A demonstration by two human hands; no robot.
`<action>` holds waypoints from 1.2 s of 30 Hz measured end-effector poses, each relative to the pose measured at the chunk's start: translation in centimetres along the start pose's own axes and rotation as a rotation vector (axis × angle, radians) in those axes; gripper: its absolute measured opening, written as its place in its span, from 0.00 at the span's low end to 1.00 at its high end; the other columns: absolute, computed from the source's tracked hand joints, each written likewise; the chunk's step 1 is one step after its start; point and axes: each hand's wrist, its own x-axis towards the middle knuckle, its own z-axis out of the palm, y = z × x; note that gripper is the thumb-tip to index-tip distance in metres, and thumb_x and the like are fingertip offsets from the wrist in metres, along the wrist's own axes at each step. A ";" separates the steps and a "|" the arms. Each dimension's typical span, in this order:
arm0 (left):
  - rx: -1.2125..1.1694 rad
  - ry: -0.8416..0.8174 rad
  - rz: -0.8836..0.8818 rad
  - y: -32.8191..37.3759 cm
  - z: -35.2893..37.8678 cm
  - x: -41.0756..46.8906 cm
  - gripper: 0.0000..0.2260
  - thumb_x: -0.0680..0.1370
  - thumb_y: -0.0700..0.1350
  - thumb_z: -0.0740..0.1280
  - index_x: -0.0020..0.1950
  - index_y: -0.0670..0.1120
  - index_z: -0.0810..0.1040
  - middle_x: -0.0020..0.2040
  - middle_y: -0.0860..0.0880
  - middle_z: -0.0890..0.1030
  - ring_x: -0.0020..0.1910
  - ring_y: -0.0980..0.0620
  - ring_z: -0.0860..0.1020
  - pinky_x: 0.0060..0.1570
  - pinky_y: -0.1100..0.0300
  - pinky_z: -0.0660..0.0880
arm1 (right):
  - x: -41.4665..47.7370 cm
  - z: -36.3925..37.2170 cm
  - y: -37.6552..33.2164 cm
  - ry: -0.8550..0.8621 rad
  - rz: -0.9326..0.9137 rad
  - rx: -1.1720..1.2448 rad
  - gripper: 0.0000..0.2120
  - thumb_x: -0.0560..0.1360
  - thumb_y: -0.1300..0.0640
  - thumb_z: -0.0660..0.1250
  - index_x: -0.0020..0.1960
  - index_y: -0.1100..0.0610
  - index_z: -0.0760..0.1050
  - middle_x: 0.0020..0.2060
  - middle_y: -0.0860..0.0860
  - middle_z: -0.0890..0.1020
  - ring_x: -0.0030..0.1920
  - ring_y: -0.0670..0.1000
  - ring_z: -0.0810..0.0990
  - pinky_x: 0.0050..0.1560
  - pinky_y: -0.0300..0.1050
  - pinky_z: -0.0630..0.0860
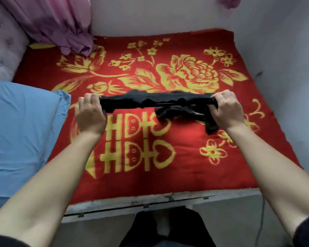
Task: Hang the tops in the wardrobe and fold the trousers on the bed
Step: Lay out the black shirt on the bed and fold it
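Red-and-gold blanket [185, 175] covers the bed [150, 200], and over its middle I hold the black trousers [150, 101] stretched as a bunched band, left hand [89, 114] and right hand [227, 111] each with fingers curled round one end. My worry is the loose tail drooping by the right hand: laid down like this, it could tuck under and leave a lumpy, crooked fold. Beyond lie a blue pillow [21, 131] at left, purple cloth [61, 27] heaped behind it, and pale walls [284, 50].
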 end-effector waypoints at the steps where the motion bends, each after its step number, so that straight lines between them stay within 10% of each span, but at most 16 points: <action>1: 0.035 -0.037 0.020 -0.7 1.7 -2.2 0.07 0.75 0.37 0.65 0.53 0.41 0.74 0.49 0.39 0.77 0.47 0.37 0.74 0.43 0.45 0.70 | -1.5 1.9 0.3 -0.033 -0.012 0.004 0.19 0.78 0.47 0.60 0.50 0.62 0.79 0.44 0.61 0.78 0.48 0.64 0.77 0.46 0.56 0.77; 13: 0.347 -1.070 0.028 -2.4 20.5 -32.6 0.16 0.75 0.34 0.64 0.60 0.46 0.77 0.55 0.44 0.77 0.56 0.40 0.72 0.46 0.49 0.66 | -26.4 27.7 6.0 -0.872 -0.203 -0.209 0.12 0.65 0.56 0.78 0.43 0.59 0.78 0.37 0.58 0.75 0.39 0.61 0.77 0.40 0.53 0.73; 25: 0.529 -1.193 0.200 -0.7 20.4 -31.2 0.11 0.74 0.38 0.64 0.54 0.48 0.74 0.53 0.46 0.73 0.59 0.42 0.68 0.56 0.48 0.67 | -26.3 27.5 4.8 -0.891 -0.284 -0.255 0.18 0.69 0.43 0.61 0.41 0.58 0.77 0.35 0.57 0.78 0.41 0.60 0.76 0.46 0.54 0.71; 29: 0.588 -1.373 0.216 -1.1 20.8 -33.4 0.11 0.75 0.41 0.65 0.57 0.50 0.74 0.55 0.48 0.73 0.58 0.45 0.69 0.53 0.52 0.69 | -28.5 27.7 3.9 -1.299 -0.256 -0.448 0.18 0.75 0.40 0.64 0.57 0.52 0.77 0.52 0.53 0.81 0.56 0.57 0.75 0.57 0.53 0.68; 36: 0.431 -1.476 0.182 -0.4 23.3 -28.8 0.13 0.79 0.52 0.56 0.56 0.47 0.74 0.57 0.45 0.79 0.55 0.42 0.75 0.52 0.51 0.71 | -22.2 29.7 2.0 -1.646 -0.145 -0.401 0.22 0.74 0.39 0.60 0.60 0.50 0.79 0.58 0.51 0.82 0.58 0.56 0.80 0.47 0.48 0.71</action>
